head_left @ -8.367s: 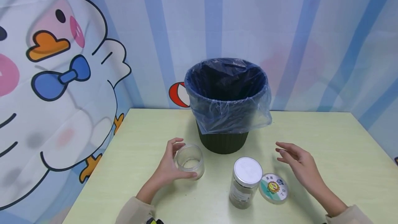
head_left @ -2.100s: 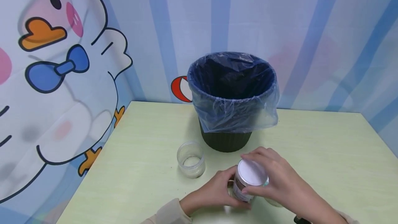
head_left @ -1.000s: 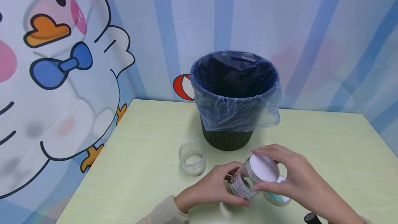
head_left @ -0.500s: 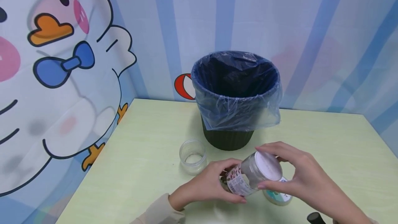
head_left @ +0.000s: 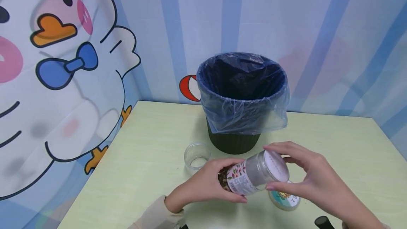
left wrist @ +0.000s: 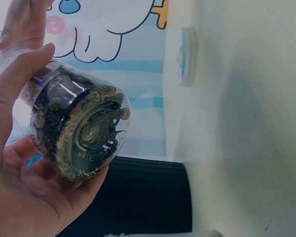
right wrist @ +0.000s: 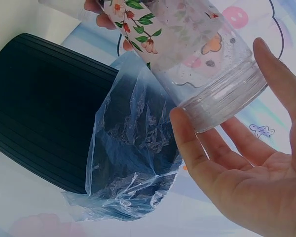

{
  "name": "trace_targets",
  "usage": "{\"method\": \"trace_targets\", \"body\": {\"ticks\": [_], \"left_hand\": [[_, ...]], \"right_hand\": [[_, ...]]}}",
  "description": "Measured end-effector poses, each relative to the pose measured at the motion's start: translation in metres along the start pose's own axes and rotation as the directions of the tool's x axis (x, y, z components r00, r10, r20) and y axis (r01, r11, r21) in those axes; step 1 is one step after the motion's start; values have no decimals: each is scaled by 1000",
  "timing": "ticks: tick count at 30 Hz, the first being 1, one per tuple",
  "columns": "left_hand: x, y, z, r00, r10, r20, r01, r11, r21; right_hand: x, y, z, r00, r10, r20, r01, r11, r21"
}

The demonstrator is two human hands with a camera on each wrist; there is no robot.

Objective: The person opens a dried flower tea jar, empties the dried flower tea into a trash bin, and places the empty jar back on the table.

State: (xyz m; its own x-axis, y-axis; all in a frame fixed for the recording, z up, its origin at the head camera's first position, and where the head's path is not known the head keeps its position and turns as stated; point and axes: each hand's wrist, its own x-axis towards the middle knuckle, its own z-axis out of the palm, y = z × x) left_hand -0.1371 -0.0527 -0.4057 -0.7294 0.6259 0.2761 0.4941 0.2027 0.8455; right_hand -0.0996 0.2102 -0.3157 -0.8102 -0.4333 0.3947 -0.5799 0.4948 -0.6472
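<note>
In the head view, my left hand [head_left: 203, 183] grips the lower body of a clear jar [head_left: 251, 174], which tilts well over to the right. The jar wears a floral printed label, and dark dried pieces [left wrist: 89, 128] fill its bottom end in the left wrist view. My right hand [head_left: 313, 172] holds the white-topped lid [head_left: 277, 165] at its rim, thumb below and fingers above. The lid is on the jar. Behind the left hand stands a smaller clear open jar [head_left: 196, 153], partly hidden. A round lid with a sunflower picture [head_left: 285, 200] lies beneath the right hand.
A black ribbed bin [head_left: 233, 144] with a blue plastic liner [head_left: 245, 116] stands at the middle of the pale table [head_left: 152, 126]. A cartoon duck backdrop [head_left: 73, 123] hangs behind and to the left. A black cylindrical piece [head_left: 322, 222] shows near the right wrist.
The labelled jar stood upright earlier, and my left hand was at the smaller jar. Both hands then took the labelled jar and tipped it steadily over, lid end to the right.
</note>
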Motion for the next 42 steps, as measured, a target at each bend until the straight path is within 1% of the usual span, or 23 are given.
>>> {"method": "trace_targets", "body": {"ticks": [4, 12, 15, 19, 24, 29, 32, 37, 42], "left_hand": [[-1, 2, -6, 999, 32, -11, -31, 999, 36], [-4, 12, -19, 999, -11, -34, 14, 997, 70], [-6, 16, -24, 1000, -13, -28, 16, 996, 88], [-9, 20, -31, 1000, -9, -23, 12, 990, 143], [-12, 26, -39, 999, -9, -33, 17, 969, 246], [-11, 28, -44, 998, 34, -54, -13, 937, 350], [-10, 28, -46, 997, 46, -61, -18, 918, 396], [-10, 29, -49, 996, 51, -72, -15, 898, 440], [-11, 30, -53, 994, 76, -81, -31, 889, 457]], "right_hand": [[1, -1, 0, 1000, 7, -1, -7, 1000, 29], [4, -3, 1, 999, -47, -13, 48, 995, 83], [4, -3, 1, 998, -62, -12, 63, 993, 101], [4, -2, 1, 996, -90, 2, 90, 989, 119], [7, -2, 1, 994, -106, 28, 102, 987, 123], [10, -2, 0, 992, -112, 48, 107, 989, 103], [13, -3, -1, 991, -115, 65, 108, 989, 104], [17, -2, -1, 988, -126, 91, 114, 985, 132], [22, 0, -1, 981, -169, 99, 155, 979, 134]]}}
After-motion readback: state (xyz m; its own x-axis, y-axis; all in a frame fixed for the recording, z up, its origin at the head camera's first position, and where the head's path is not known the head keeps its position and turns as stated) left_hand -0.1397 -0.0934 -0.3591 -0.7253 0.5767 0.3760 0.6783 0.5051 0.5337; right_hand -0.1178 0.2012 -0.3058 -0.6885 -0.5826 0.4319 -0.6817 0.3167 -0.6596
